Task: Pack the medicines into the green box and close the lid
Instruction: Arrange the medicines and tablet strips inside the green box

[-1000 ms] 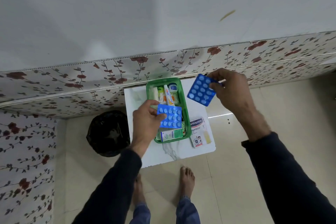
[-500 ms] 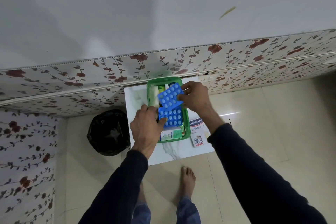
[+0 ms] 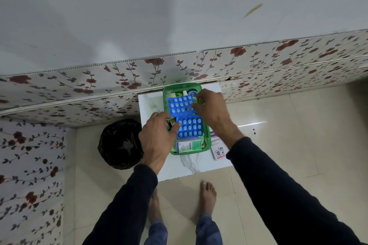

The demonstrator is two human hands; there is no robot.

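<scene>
Both hands (image 3: 157,137) press blue blister packs (image 3: 189,128) into green box (image 3: 207,146).

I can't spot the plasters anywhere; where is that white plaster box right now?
In the head view, the plaster box lies on the white table, outside the green box, against its right side, partly under the right forearm.

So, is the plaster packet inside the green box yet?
No, the white plaster packet lies on the white table beside the green plastic box.

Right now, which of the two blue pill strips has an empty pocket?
The far blue strip, at the right hand: one dark punched-out pocket. The near blue strip, by the left hand, looks full.
</scene>
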